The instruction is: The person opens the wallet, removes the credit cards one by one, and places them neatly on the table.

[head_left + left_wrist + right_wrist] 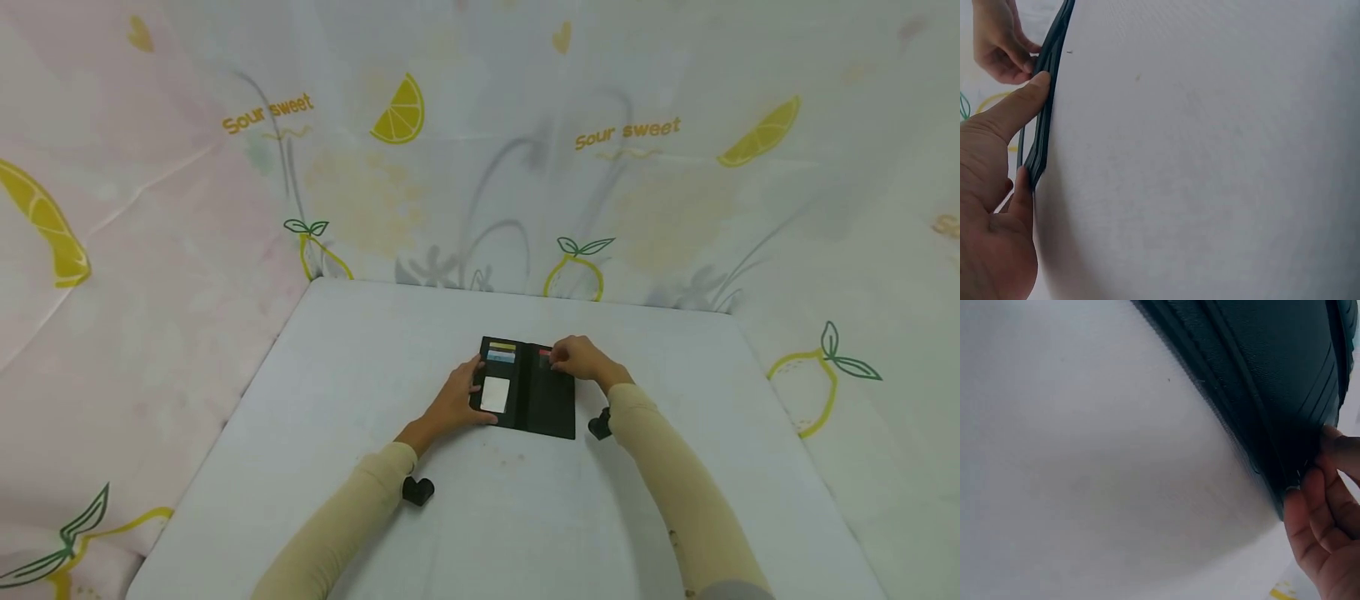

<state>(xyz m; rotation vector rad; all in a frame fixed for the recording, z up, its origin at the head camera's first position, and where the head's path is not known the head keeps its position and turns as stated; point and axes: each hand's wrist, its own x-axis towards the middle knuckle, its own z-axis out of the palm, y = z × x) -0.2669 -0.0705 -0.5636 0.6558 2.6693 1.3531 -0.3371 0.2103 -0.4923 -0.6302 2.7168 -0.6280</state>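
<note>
Spanning wide, the left grip (451, 398) holds the left edge of an open black leather-look bifold wallet (551, 406); the right grip (585, 359) is narrow by a red card (544, 353), any pinch unclear. Likely light and pliant, best steadied by its edges, the wallet lies on the white counter (502, 517).

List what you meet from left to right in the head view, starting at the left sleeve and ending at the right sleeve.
Left sleeve → left hand → white card → wallet fold → red card → right hand → right sleeve.
</note>
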